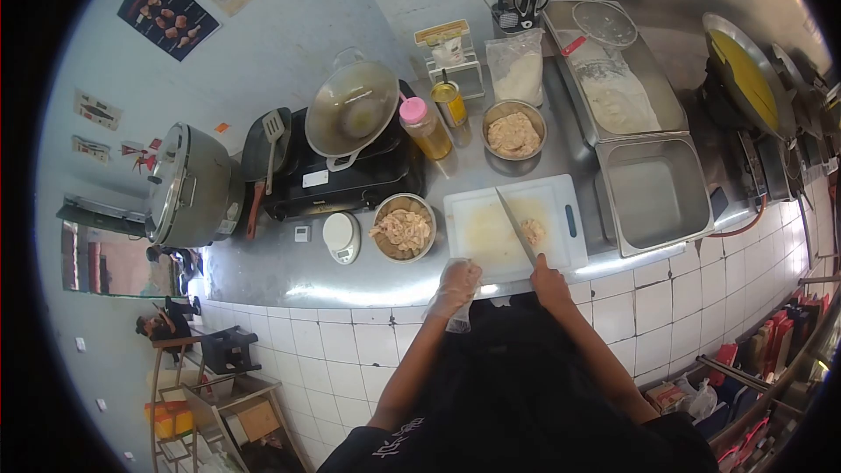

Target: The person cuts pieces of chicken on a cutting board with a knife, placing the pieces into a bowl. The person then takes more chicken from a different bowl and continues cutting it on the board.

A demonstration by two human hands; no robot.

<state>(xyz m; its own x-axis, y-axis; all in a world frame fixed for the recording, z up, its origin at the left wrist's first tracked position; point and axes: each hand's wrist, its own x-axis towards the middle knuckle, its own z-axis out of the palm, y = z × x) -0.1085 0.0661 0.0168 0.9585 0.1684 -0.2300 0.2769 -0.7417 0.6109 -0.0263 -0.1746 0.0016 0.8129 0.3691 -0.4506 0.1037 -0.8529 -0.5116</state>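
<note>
My right hand (549, 282) is closed around the handle of a kitchen knife (517, 226), whose long blade lies slanted over a white cutting board (477, 201). Beside the blade, on its right, sits a small heap of pale raw meat (533, 231). My left hand (458, 285), in a clear plastic glove, is at the board's near left corner. Its fingers look curled in, and whether they hold anything is hidden. A steel bowl of raw meat pieces (405, 226) stands left of the board, and another bowl of pale minced meat (514, 132) stands behind it.
Left of the bowls are a white kitchen scale (341, 236) and a stove with a wok (352, 109). An oil bottle (427, 129) and a can (448, 103) stand behind. On the right are an empty steel tray (655, 193) and a flour tray (618, 92). A person (166, 322) is far left.
</note>
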